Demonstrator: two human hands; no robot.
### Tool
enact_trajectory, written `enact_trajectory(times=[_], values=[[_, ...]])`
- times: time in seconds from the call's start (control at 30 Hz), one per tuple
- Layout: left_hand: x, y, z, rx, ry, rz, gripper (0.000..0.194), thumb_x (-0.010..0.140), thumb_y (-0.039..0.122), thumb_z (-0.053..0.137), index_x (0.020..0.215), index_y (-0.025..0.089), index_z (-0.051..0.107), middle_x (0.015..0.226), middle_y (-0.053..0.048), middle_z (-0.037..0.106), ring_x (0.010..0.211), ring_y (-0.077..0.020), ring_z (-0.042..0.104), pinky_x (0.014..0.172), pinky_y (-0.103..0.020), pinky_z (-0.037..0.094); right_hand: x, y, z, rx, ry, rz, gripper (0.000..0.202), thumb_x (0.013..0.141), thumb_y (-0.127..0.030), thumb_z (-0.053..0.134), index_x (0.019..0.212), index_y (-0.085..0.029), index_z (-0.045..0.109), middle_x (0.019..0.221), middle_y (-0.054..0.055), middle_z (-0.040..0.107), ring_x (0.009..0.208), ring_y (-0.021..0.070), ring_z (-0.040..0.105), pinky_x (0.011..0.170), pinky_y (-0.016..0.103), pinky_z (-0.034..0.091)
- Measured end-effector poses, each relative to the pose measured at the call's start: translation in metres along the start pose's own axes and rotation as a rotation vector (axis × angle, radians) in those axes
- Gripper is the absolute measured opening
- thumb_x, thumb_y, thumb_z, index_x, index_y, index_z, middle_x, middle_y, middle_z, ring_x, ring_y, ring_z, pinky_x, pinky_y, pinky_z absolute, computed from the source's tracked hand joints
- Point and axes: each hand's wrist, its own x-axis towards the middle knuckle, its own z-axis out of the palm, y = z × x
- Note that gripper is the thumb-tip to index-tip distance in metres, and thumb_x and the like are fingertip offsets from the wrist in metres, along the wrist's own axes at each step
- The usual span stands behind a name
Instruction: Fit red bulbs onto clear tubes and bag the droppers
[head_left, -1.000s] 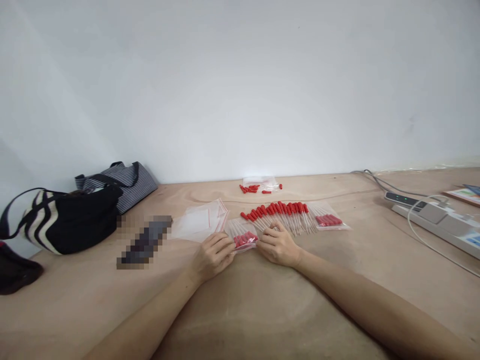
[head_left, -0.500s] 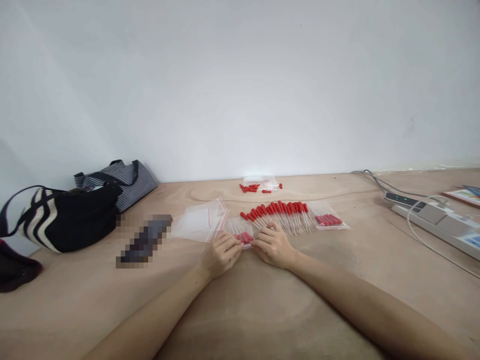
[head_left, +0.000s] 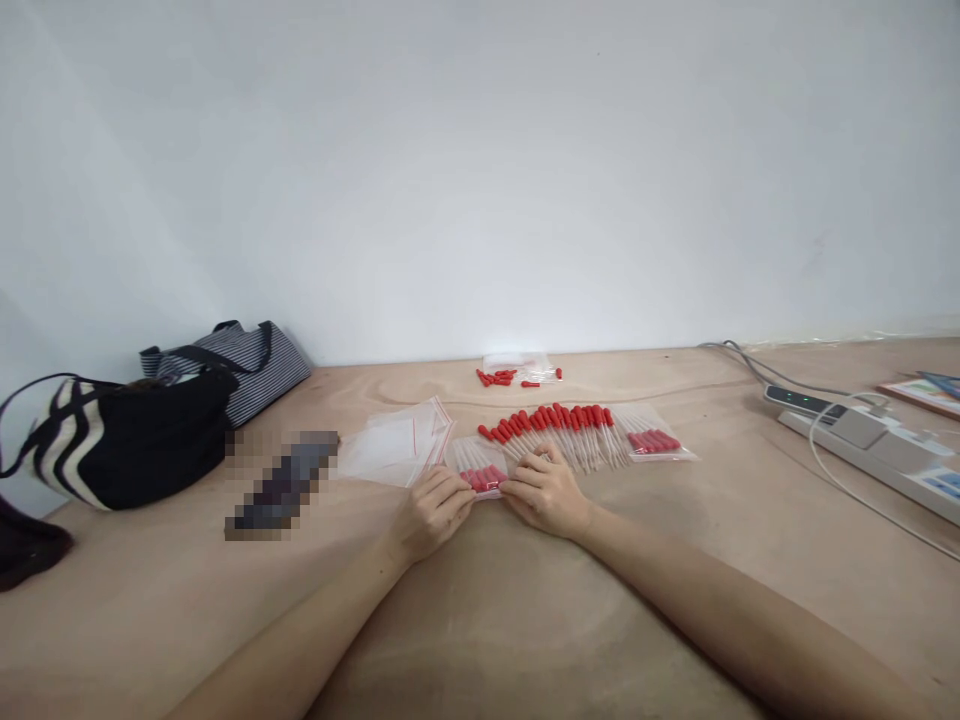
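Note:
A small clear bag [head_left: 480, 462] with several red-ended sticks inside lies flat between my hands. My left hand [head_left: 435, 510] pinches its near left corner, and my right hand [head_left: 546, 492] has its fingers closed on the near right corner. Beyond my right hand, a fan of loose sticks with red caps [head_left: 555, 420] is spread out. To its right lies another filled bag [head_left: 652, 438]. A stack of flat clear bags [head_left: 390, 445] with red lines rests left of the held bag.
Loose red caps [head_left: 499, 378] lie by a clear bag near the wall. At the left are a dark phone-like object [head_left: 289, 485], a black-and-white bag [head_left: 157, 440] and a striped bag [head_left: 266, 365]. A power strip [head_left: 885, 445] with cables stands at the right.
My left hand has shifted slightly left along the bag's near edge, showing more of the red ends. My right hand stays nearly in place. The view has shifted a little.

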Motion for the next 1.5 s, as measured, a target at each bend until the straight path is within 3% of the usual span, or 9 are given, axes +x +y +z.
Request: enact_trajectory(times=[0.23, 1.07, 1.5], values=[[0.0, 0.001, -0.001, 0.013, -0.011, -0.032, 0.015, 0.083, 0.012, 0.046, 0.077, 0.018, 0.059, 0.068, -0.002, 0.061, 0.067, -0.013, 0.055, 0.063, -0.028, 0.047, 0.002, -0.002, 0.001, -0.022, -0.051, -0.005, 0.02, 0.082, -0.016, 0.045, 0.069, -0.018, 0.059, 0.06, -0.001, 0.056, 0.066, 0.0107, 0.046, 0.072, 0.031, 0.026], [0.003, 0.001, 0.0, 0.012, 0.06, 0.023, 0.012, 0.08, 0.009, 0.05, 0.085, 0.016, 0.058, 0.074, -0.004, 0.064, 0.07, -0.0144, 0.056, 0.065, -0.028, 0.048, 0.013, -0.01, 0.009, -0.049, 0.036, -0.099, 0.022, 0.081, -0.014, 0.044, 0.061, -0.016, 0.054, 0.056, -0.002, 0.053, 0.061, 0.0101, 0.042, 0.069, 0.03, 0.025], [0.0, 0.0, 0.002, 0.109, 0.048, 0.067, 0.011, 0.08, 0.007, 0.049, 0.079, 0.015, 0.057, 0.072, -0.003, 0.065, 0.07, -0.0152, 0.058, 0.07, -0.031, 0.047, 0.015, -0.018, 0.01, -0.027, 0.026, -0.002, 0.017, 0.08, -0.015, 0.043, 0.067, -0.017, 0.055, 0.058, -0.001, 0.055, 0.062, 0.0115, 0.044, 0.069, 0.031, 0.025]])
